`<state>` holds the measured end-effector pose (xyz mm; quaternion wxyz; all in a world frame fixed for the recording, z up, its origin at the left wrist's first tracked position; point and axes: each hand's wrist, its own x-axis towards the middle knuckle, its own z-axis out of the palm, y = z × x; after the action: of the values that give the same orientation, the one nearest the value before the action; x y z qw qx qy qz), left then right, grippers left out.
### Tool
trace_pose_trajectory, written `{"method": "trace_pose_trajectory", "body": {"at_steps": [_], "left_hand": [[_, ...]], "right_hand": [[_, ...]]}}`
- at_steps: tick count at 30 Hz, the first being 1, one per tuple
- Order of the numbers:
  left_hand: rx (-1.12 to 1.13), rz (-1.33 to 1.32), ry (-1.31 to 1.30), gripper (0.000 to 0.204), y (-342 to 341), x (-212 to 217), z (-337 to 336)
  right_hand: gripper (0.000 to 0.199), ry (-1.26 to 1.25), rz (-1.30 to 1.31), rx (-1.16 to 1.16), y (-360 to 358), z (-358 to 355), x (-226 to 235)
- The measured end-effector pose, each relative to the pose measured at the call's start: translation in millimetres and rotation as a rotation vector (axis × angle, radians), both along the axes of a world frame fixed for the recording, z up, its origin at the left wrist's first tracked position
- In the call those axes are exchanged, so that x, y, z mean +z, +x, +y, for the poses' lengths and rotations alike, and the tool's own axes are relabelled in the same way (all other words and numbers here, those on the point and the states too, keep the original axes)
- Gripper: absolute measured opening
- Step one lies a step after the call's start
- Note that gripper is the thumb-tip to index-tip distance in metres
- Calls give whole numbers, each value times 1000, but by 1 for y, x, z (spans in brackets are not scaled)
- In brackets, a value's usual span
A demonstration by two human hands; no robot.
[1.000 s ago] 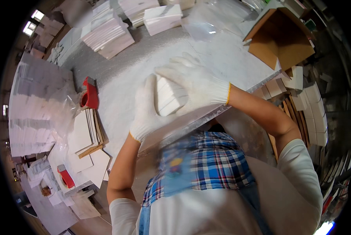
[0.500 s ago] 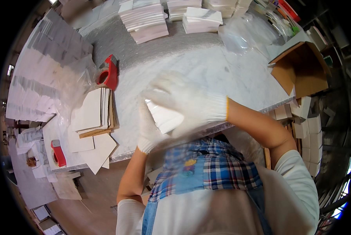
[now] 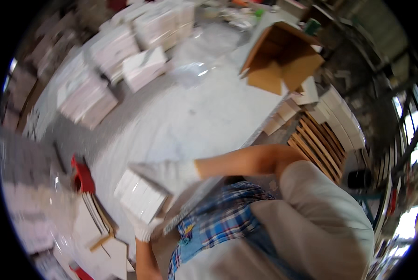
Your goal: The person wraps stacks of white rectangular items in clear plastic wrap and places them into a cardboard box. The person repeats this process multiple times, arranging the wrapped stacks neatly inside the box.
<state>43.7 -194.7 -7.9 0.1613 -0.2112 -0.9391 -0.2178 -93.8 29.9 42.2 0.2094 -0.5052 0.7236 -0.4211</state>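
A small white block [image 3: 141, 197], shiny as if wrapped in clear film, is held between both gloved hands over the near edge of the worktable. My right hand [image 3: 169, 173] grips its far right side, with the thumb side smeared by motion. Under and along the near side of the block, my left hand [image 3: 146, 229] supports it; most of its fingers are hidden behind the block. Left of the hands, a red tape dispenser [image 3: 84, 178] stands on the table.
Wrapped white stacks [image 3: 87, 97] line the far left. Clear plastic film [image 3: 202, 63] lies farther back. An open cardboard box [image 3: 267, 60] sits at the table's far right end. White sheets [image 3: 88, 223] lie near the left. Wooden slats [image 3: 318, 147] are below the table's right edge.
The view has swung to the right, so the cardboard box sits nearer the middle. Both hands still hold the white block, which is now less covered by the right hand.
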Motion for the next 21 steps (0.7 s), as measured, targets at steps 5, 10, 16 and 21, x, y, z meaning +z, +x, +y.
{"method": "trace_pose_trajectory", "body": {"at_steps": [5, 10, 16, 21], "left_hand": [[266, -221, 681, 64, -1, -25, 0], [275, -969, 1682, 75, 27, -34, 1], [326, -824, 1822, 75, 38, -72, 49], [83, -1053, 2175, 83, 18, 13, 141]], "right_hand": [[146, -25, -80, -108, -9, -2, 2], [123, 193, -382, -300, 14, 27, 60], [89, 178, -395, -362, 22, 97, 72], [47, -51, -338, -1375, -17, 253, -4]]}}
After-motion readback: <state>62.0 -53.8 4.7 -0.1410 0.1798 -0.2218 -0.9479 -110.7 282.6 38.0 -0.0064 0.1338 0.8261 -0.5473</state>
